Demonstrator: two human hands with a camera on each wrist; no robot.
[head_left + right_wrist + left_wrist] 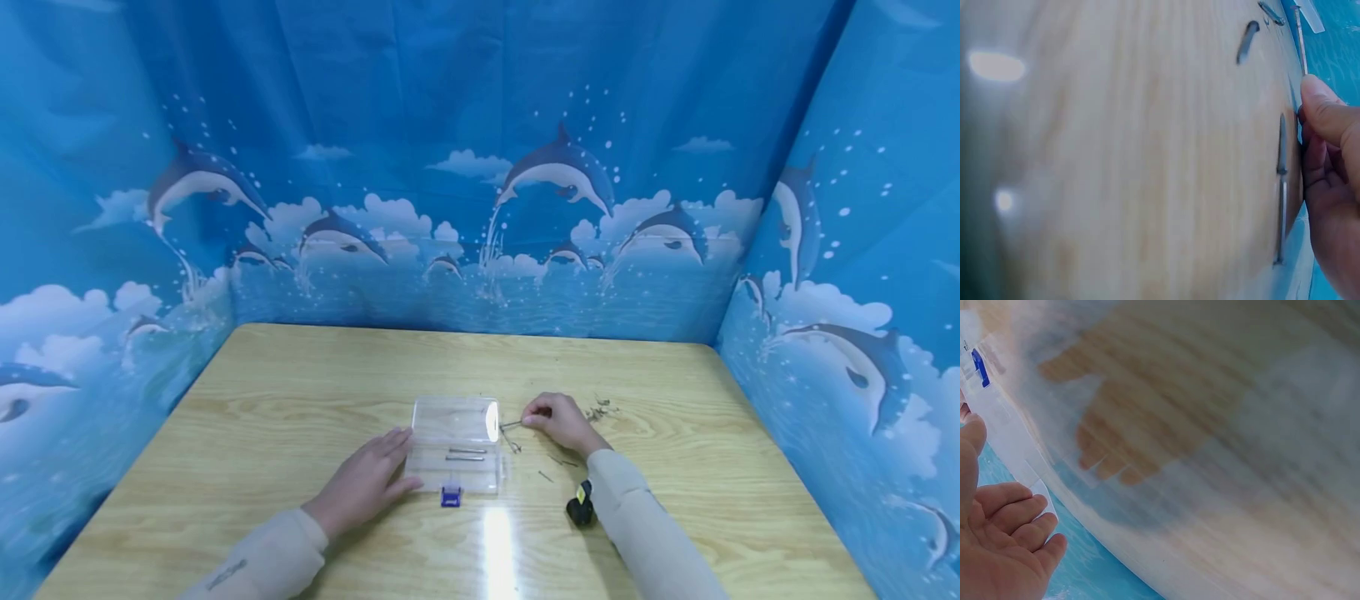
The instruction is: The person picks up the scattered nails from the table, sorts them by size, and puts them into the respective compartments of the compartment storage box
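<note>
A clear plastic box (489,483) with its lid (453,421) folded back lies on the table, a blue latch (450,497) at its near side. Two long nails (465,458) lie inside the near half. My left hand (367,479) rests at the box's left edge, fingers straight and thumb at the near corner. To the right of the box, my right hand (558,423) pinches a long nail (1301,44) between thumb and fingertips, its head end pointing toward the box. A few loose nails (512,442) lie between that hand and the box.
More loose nails (600,410) are heaped beyond the right hand, with others (545,477) scattered nearer. Beside the right sleeve is a small black object (580,507) with a yellow mark. A blue dolphin-print curtain (450,167) surrounds the wooden table (300,367).
</note>
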